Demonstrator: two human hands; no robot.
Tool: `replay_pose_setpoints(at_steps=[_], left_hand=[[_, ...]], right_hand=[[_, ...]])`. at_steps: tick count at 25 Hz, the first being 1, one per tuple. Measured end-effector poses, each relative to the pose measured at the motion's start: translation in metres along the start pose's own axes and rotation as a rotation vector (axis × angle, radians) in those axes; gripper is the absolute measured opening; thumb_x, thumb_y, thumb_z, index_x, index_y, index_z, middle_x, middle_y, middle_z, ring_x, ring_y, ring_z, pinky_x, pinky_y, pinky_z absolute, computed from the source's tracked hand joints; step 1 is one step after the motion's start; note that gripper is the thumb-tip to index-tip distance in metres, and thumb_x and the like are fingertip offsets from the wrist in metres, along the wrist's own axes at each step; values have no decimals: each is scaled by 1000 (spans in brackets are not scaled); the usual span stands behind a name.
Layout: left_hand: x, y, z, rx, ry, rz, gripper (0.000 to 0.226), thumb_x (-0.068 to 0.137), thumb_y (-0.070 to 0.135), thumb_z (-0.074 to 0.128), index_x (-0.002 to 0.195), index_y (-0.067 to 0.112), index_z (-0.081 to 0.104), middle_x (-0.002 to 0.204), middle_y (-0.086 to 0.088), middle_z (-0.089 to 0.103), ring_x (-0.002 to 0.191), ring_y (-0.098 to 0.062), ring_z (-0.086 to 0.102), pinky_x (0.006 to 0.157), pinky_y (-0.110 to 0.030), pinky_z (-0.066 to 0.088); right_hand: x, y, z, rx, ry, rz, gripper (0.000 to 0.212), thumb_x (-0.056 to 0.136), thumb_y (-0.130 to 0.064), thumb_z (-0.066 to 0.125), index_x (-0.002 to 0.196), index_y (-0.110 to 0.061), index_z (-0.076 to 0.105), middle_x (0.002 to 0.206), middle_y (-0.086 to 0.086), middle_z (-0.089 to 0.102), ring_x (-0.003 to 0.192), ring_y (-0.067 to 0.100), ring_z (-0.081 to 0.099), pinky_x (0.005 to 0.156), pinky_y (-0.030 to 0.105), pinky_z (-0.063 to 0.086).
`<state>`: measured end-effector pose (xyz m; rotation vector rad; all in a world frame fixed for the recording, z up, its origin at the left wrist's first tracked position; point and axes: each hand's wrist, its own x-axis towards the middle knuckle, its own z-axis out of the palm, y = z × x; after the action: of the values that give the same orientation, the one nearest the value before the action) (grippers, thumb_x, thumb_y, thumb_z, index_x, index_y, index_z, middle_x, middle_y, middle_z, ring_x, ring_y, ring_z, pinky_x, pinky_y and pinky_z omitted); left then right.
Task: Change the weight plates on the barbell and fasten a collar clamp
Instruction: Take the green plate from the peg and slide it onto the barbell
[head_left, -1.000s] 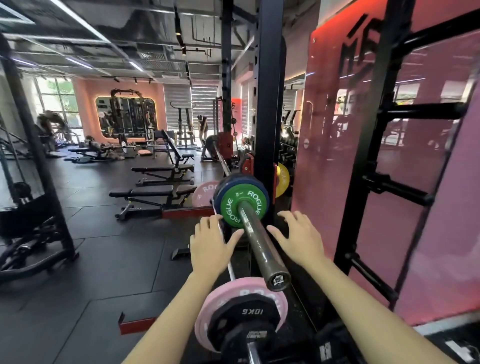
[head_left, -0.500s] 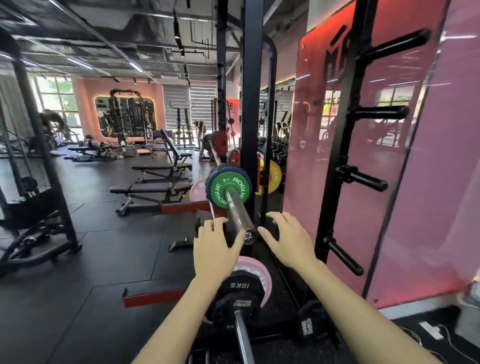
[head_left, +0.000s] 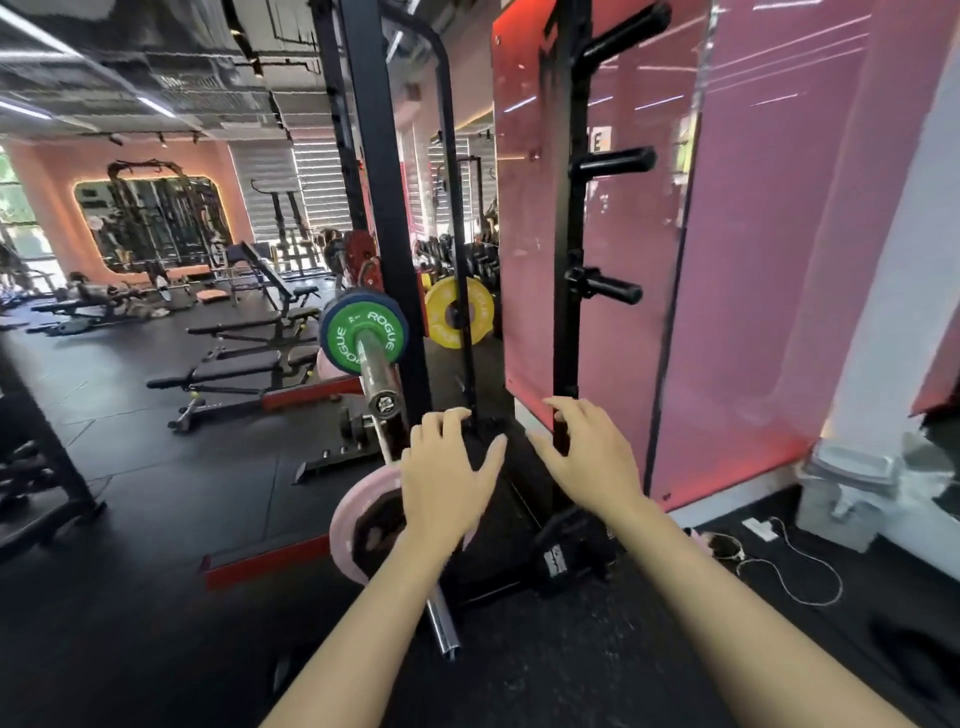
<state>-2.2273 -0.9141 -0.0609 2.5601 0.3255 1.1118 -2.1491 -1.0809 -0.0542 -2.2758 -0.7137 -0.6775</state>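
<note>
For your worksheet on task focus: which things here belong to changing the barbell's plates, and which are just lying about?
Job: barbell sleeve, green plate, pink plate, both empty hands: left hand, right hand.
Lying about: yellow plate, benches, white cable.

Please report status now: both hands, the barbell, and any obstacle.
Left hand open, empty; right hand open, empty. Barbell sleeve bare outside the green plate, no collar visible. Pink plate on a lower bar beneath the left hand.
</note>
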Motion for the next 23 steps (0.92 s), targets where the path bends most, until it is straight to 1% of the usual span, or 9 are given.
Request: replay_pose_setpoints(at_steps=[4, 6, 9, 12, 15, 19, 23], left_hand=[[19, 49, 21, -110, -41, 48, 51, 89, 58, 53, 126, 23, 53, 122, 3, 53, 114, -20, 50, 92, -38, 45], [31, 67, 34, -222, -41, 31, 50, 90, 60, 52, 126, 26, 52, 124, 6, 51, 117, -16, 48, 95, -39, 45], [46, 86, 61, -357, -12, 1, 50, 90, 62, 51, 128, 29, 51, 125, 11, 48, 119, -10, 44, 97, -43, 47], [62, 98, 91, -441, 2, -30, 49, 90, 62, 51, 128, 30, 51, 124, 11, 48, 117, -9, 44, 97, -44, 47], [94, 109, 125, -475, 11, -16, 48, 90, 59, 53, 127, 29, 52, 123, 10, 49, 117, -8, 43, 95, -44, 48], [147, 109, 174, -509, 20, 0, 46, 90, 56, 57, 128, 30, 52, 124, 11, 48, 117, -6, 42, 95, -43, 49], [185, 109, 223, -506, 7, -49, 46, 90, 54, 58, 129, 30, 51, 125, 11, 48, 118, -7, 42, 96, -44, 48]], right_hand=[[-1, 41, -46, -19, 100, 103, 44, 92, -53, 51, 128, -28, 51, 113, -7, 57, 109, 16, 52, 82, 36, 48], [1, 60, -62, -16, 165, 139, 43, 92, -52, 51, 128, -28, 51, 110, -7, 56, 105, 15, 52, 81, 36, 48], [5, 92, -75, -19, 226, 181, 43, 93, -51, 53, 129, -28, 51, 108, -10, 56, 101, 12, 52, 81, 33, 47], [19, 120, -74, -34, 239, 217, 44, 92, -53, 53, 129, -30, 50, 107, -13, 54, 99, 9, 52, 83, 31, 47], [49, 142, -70, -34, 263, 234, 44, 92, -52, 55, 130, -30, 50, 105, -13, 54, 99, 9, 52, 86, 33, 47], [104, 172, -59, -60, 268, 241, 44, 91, -55, 54, 130, -33, 48, 106, -17, 52, 99, 5, 50, 86, 30, 47], [145, 208, -43, -46, 259, 248, 44, 91, -51, 56, 130, -31, 50, 106, -16, 53, 98, 5, 51, 86, 31, 49]])
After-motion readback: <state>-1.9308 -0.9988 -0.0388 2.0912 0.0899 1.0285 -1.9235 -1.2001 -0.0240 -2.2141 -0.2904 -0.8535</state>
